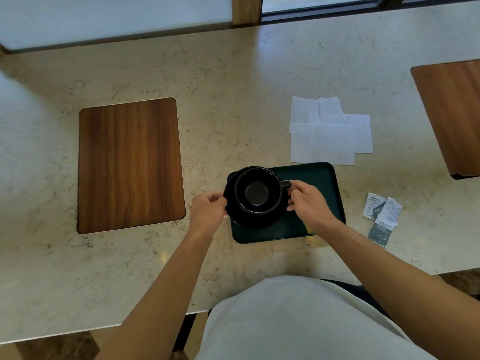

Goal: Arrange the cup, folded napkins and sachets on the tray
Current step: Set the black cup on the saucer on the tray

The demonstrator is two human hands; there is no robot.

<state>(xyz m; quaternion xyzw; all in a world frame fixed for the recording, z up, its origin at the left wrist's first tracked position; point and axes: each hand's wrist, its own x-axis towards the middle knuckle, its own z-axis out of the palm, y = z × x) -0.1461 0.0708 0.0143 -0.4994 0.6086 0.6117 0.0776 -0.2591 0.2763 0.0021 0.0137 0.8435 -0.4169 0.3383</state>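
Note:
A black cup (257, 191) stands on a black saucer (249, 220) over the left part of a dark green tray (319, 175). My left hand (207, 209) grips the saucer's left rim. My right hand (307, 200) grips its right rim, just under the cup's handle. I cannot tell whether the saucer rests on the tray or hangs just above it. White napkins (328, 132) lie overlapping on the counter behind the tray. Several sachets (383, 216) lie in a loose pile to the tray's right.
The beige marble counter (233, 100) has a wooden inlay panel (130, 165) to the left and another wooden panel (452, 113) at the far right. A window frame runs along the back. The counter's front edge is close to my body.

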